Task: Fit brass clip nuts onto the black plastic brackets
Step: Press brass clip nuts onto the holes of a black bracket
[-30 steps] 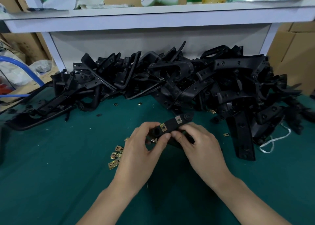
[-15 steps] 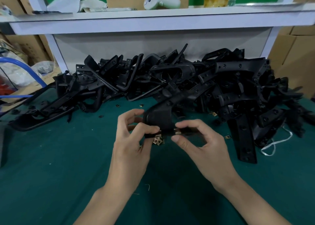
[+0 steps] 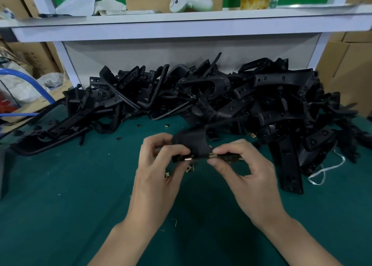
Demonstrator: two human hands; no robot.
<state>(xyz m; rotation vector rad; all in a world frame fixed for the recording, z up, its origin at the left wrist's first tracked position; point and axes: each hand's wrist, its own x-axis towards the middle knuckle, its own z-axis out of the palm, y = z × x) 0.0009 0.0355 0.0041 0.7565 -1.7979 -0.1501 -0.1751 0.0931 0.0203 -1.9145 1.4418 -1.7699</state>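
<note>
A black plastic bracket (image 3: 194, 142) is held edge-on above the green mat, between both hands. My left hand (image 3: 159, 171) pinches its left end with thumb and forefinger. My right hand (image 3: 241, 171) pinches its lower edge from the right. Two brass clip nuts show as thin brass strips on that lower edge (image 3: 188, 159), one near each thumb. Loose brass clip nuts (image 3: 190, 168) lie on the mat just below the bracket, partly hidden by my left hand.
A big heap of black brackets (image 3: 221, 96) fills the back of the green mat (image 3: 60, 205) under a white shelf (image 3: 181, 24). A flat black bracket (image 3: 289, 165) and a white cord (image 3: 324, 169) lie right. Stray nuts (image 3: 166, 126) sit near the heap.
Both hands lifted the bracket off the mat and turned it from face-up to edge-on. Over the last half second it has barely moved.
</note>
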